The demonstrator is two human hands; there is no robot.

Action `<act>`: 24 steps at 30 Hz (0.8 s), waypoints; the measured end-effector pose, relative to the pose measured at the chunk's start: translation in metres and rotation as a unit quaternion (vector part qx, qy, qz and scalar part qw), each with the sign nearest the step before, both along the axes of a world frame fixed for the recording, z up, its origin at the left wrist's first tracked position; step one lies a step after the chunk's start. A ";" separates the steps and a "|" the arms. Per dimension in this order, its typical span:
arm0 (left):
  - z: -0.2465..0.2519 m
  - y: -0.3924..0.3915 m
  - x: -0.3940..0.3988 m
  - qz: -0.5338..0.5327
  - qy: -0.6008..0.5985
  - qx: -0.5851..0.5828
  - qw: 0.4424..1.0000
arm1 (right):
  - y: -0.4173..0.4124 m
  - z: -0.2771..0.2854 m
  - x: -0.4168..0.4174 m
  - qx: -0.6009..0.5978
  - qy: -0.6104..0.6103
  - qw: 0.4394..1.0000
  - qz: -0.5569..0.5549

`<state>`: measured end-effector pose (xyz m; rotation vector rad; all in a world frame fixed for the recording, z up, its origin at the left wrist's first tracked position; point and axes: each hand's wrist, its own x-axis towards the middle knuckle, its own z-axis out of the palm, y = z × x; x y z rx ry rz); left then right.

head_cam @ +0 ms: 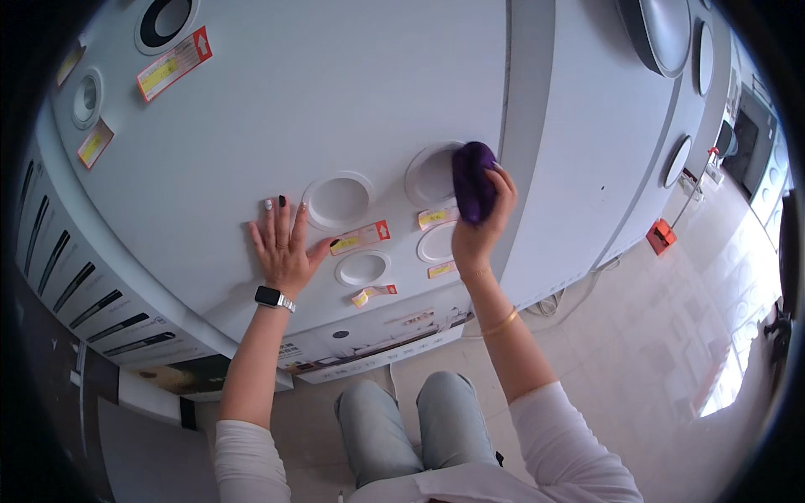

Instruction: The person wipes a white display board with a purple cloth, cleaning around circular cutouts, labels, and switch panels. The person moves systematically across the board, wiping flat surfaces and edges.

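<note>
My right hand (484,226) grips a bunched purple cloth (473,182), which covers the right side of a round white recessed downlight (431,176) on a white display panel (377,82). My left hand (283,248) lies flat on the panel with its fingers spread and holds nothing. Just right of its fingers is another round downlight (339,200). My left thumb touches the edge of a red-and-yellow price tag (361,237). Below that tag sits a smaller downlight (363,268). A further small downlight (435,244) is partly hidden behind my right hand.
More downlights, one with a black ring (166,25), and tags line the panel's upper left. Surface-mounted lamps (663,34) project from the adjoining panel at right. A loose cable (553,305) lies on the tiled floor (616,352). An orange dustpan (661,237) stands farther right.
</note>
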<state>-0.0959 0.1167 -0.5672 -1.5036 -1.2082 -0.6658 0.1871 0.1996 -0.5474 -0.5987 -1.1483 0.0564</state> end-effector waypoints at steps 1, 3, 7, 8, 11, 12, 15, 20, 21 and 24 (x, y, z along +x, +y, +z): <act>0.001 0.003 0.001 -0.004 0.007 0.000 1.000 | 0.005 0.004 -0.003 0.000 -0.002 1.000 0.005; 0.000 0.008 0.007 -0.005 0.047 0.026 0.999 | 0.004 0.008 -0.012 0.022 -0.049 0.999 0.005; 0.007 0.009 0.022 -0.035 0.282 -0.018 0.959 | -0.005 -0.001 -0.028 0.065 -0.171 0.983 -0.018; 0.010 0.009 0.029 -0.060 0.330 -0.050 0.941 | -0.004 -0.004 -0.026 0.076 -0.177 0.981 -0.027; 0.016 0.019 0.080 -0.190 0.338 -0.151 0.909 | 0.003 -0.013 -0.013 0.072 -0.216 0.973 -0.051; 0.017 0.019 0.088 -0.216 0.324 -0.157 0.907 | 0.004 -0.011 -0.011 0.066 -0.225 0.971 -0.047; 0.004 0.032 0.100 -0.285 0.298 -0.175 0.894 | 0.003 -0.006 0.000 0.048 -0.254 0.965 -0.035; -0.003 0.050 0.103 -0.288 0.398 -0.293 0.820 | 0.010 0.008 0.024 0.044 -0.272 0.961 0.028; 0.005 0.055 0.109 -0.293 0.398 -0.312 0.811 | 0.012 0.007 0.028 0.036 -0.259 0.965 0.016; 0.027 0.056 0.106 -0.210 0.441 -0.255 0.835 | 0.012 0.002 0.033 0.027 -0.238 0.971 -0.024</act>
